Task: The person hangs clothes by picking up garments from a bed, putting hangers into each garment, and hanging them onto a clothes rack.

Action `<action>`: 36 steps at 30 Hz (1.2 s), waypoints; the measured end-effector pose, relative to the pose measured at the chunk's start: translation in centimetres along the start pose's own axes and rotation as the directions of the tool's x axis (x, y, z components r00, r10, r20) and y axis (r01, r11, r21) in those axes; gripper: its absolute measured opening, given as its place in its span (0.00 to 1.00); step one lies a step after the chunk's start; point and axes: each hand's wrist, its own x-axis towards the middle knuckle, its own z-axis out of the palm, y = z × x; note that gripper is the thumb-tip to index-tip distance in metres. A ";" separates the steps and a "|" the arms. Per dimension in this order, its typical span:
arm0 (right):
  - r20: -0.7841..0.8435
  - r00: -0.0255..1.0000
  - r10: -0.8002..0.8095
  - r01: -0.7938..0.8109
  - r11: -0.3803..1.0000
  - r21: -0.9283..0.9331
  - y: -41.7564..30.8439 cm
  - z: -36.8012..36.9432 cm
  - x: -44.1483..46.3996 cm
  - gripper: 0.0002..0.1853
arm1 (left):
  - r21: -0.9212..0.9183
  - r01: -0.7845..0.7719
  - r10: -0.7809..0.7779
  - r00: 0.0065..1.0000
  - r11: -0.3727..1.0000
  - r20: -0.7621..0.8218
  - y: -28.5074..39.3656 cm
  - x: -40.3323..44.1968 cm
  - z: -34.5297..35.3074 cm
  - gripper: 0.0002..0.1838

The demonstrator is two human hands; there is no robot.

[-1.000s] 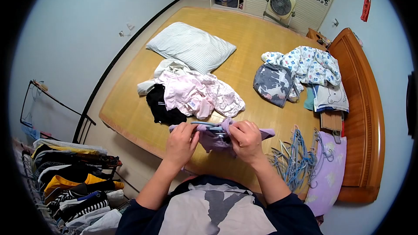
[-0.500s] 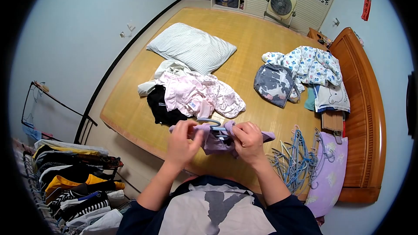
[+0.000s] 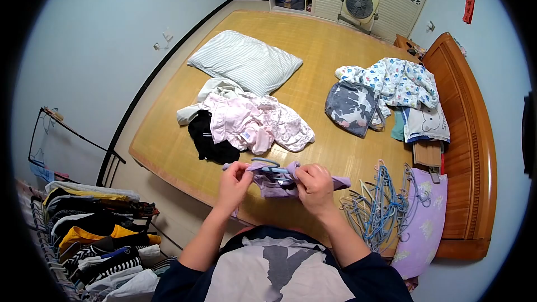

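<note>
A purple garment [image 3: 277, 189] hangs between my hands over the bed's near edge, with a blue hanger [image 3: 274, 170] inside its neck opening and the hook pointing up and left. My left hand [image 3: 235, 184] pinches the garment's cloth to the left of the hook. On the right side of the opening, my right hand [image 3: 314, 185] is closed on the same cloth. Just beyond lie pink clothes [image 3: 246, 123] and a black garment [image 3: 210, 140].
A striped pillow [image 3: 246, 61], a grey bag [image 3: 351, 107] and patterned cloth [image 3: 400, 84] lie on the bed mat [image 3: 313, 39]. Tangled hangers [image 3: 380, 207] rest beside a purple pillow [image 3: 420, 223] at right. A loaded clothes rack [image 3: 100, 235] stands lower left.
Both hands have shifted slightly and keep hold of the purple garment. The hanger's hook has tilted and moved a little between them.
</note>
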 end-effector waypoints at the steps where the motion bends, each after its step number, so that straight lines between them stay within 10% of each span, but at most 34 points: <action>1: -0.008 1.000 0.018 -0.018 1.000 0.009 0.1 -0.1 0.0 0.10 | -0.354 0.215 -0.189 0.976 0.910 0.106 -0.2 0.2 -0.2 0.06; 6: -0.021 0.997 0.074 -0.073 0.996 0.043 1.2 -0.1 -0.8 0.09 | -0.808 0.448 -0.345 0.881 0.384 0.324 -1.3 0.4 -1.8 0.17; 10: -0.032 0.996 0.078 -0.074 0.992 0.105 1.0 -0.5 -0.8 0.06 | -0.513 0.452 -0.307 0.887 0.730 0.345 -1.2 -1.3 -2.1 0.17; 13: -0.041 0.996 0.077 -0.070 0.985 0.157 1.1 -1.1 -0.9 0.06 | 0.120 0.068 -0.081 0.990 0.990 0.113 -1.3 -2.2 -2.4 0.13; 16: -0.048 0.996 0.070 -0.060 0.981 0.187 1.0 -1.7 -0.5 0.07 | 0.422 -0.278 0.346 0.934 0.863 -0.093 1.9 -2.4 -2.6 0.16; 20: -0.076 0.996 0.056 -0.039 0.977 0.211 1.0 -2.6 0.4 0.07 | 0.625 -0.459 0.540 0.839 0.631 0.070 3.5 -1.0 -3.5 0.21; 28: -0.008 0.997 0.073 -0.067 0.950 0.306 1.2 -4.6 2.0 0.06 | 0.481 -0.578 0.471 0.816 0.660 0.335 3.3 2.1 -5.1 0.10; 36: -0.097 0.894 0.438 -0.352 0.818 0.454 0.4 -5.6 3.0 0.07 | 0.397 -0.628 0.582 0.775 0.669 0.247 3.5 2.0 -4.1 0.06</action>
